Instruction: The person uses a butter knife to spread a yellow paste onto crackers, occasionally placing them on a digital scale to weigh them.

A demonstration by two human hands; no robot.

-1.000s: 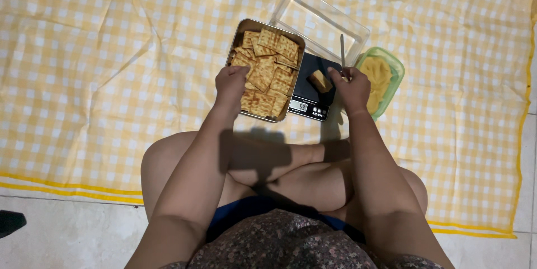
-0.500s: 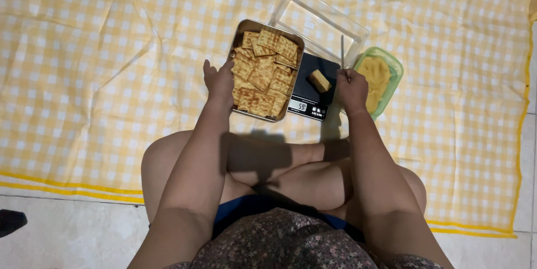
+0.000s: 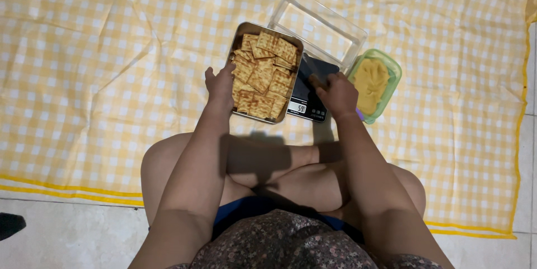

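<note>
Checked yellow cloth [image 3: 84,79] on the floor carries a metal tray of crackers [image 3: 264,73], a black scale [image 3: 311,87], a clear tub [image 3: 319,23] and a green bowl of paste [image 3: 373,81]. Left hand [image 3: 220,85] grips the tray's near-left rim; right hand [image 3: 337,93] rests over the scale, grip indiscernible. Judged risk: a one-sided lift would tip the crackers out.

A home floor set up for food work: a yellow-and-white checked cloth [image 3: 95,79] spread over pale tiled floor [image 3: 67,230], the person sitting cross-legged at its near edge, beside a small black digital kitchen scale [image 3: 309,93] and a steel tray of square crackers [image 3: 263,73].
</note>
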